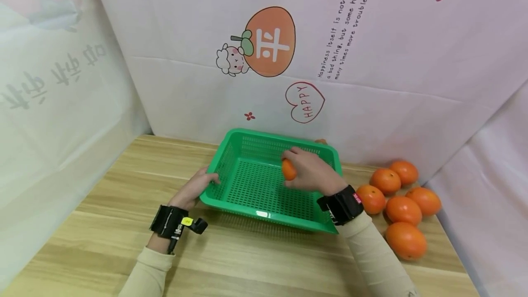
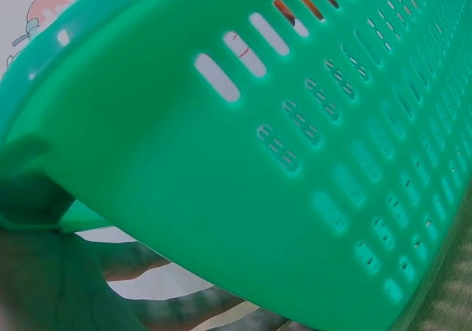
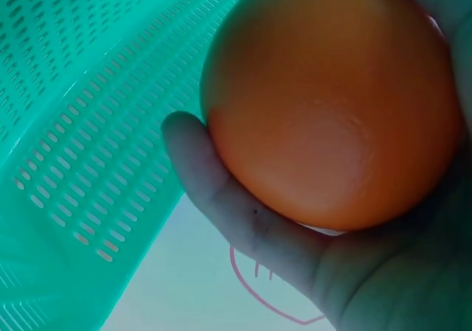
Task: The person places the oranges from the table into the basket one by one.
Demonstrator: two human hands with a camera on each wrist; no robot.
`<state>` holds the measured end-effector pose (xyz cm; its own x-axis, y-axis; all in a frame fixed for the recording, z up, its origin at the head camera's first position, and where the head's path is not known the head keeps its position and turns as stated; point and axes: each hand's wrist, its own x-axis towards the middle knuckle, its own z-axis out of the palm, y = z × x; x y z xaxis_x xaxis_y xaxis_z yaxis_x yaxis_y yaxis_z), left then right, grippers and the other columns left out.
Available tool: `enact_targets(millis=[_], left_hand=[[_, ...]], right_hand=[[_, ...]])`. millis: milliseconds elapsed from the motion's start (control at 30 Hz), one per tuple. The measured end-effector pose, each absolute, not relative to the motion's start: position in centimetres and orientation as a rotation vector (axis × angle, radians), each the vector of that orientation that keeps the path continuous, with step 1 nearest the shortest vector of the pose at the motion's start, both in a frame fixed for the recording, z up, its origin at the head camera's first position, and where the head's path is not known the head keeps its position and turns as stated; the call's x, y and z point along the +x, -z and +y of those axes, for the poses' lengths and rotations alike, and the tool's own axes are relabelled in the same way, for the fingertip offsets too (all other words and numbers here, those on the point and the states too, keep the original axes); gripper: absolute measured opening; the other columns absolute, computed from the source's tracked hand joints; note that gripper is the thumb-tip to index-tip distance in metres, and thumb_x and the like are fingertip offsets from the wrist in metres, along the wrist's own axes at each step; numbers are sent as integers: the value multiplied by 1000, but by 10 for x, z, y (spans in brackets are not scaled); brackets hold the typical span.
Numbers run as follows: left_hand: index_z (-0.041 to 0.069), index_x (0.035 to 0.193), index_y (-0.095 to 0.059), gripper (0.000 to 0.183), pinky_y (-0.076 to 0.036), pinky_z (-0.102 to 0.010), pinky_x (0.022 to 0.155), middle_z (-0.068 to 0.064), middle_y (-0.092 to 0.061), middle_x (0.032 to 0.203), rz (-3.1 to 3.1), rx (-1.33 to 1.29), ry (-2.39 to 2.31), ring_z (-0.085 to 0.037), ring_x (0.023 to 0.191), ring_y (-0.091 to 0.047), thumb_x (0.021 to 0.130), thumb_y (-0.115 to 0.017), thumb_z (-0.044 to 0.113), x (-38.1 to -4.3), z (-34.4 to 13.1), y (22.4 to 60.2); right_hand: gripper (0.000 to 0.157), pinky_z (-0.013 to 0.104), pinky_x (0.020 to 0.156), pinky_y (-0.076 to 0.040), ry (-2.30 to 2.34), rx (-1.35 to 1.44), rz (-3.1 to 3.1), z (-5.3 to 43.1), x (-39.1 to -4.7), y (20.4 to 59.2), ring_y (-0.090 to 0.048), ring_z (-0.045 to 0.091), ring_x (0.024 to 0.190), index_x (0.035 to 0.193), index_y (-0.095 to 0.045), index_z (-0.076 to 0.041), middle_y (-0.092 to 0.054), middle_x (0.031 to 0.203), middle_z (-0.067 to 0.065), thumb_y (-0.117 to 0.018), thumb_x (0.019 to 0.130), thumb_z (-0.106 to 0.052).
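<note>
A green plastic basket (image 1: 264, 214) with slotted walls stands on the wooden table in the head view, its inside bare. At its left end my left hand (image 1: 197, 189) grips the rim, thumb over the inner side and fingers outside. The left wrist view shows the basket wall (image 2: 184, 176) close up, with the fingers (image 2: 184, 301) partly hidden behind it. Above the basket's right half my right hand (image 1: 309, 171) holds an orange (image 1: 288, 170). The right wrist view shows this smooth, round orange (image 3: 332, 110) against the palm, with the thumb (image 3: 228, 206) along its side.
Several more oranges (image 1: 403, 211) lie grouped on the table right of the basket, beside the right forearm. A printed white cloth (image 1: 198, 90) hangs directly behind the basket, with cloth on both sides too. A small orange-brown thing (image 1: 321, 141) peeks over the basket's back rim.
</note>
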<state>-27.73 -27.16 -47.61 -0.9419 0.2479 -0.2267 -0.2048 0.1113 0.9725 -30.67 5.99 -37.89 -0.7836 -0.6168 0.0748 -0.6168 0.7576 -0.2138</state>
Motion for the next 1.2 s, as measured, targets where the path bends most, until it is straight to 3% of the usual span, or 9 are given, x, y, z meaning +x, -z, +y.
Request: enact_targets(millis=[1200], left_hand=[[4,166,-23,79,-58,-33,83,-31,-51,146,2089,4,-1903,-33,114,-63,91,-47,10,-275,-268,473]], right_hand=[[63,32,74,-55,194,-1132,2831,19,-342,405,-61,18,89,136,-63,-12,-64,123,8,-89,81,-29]])
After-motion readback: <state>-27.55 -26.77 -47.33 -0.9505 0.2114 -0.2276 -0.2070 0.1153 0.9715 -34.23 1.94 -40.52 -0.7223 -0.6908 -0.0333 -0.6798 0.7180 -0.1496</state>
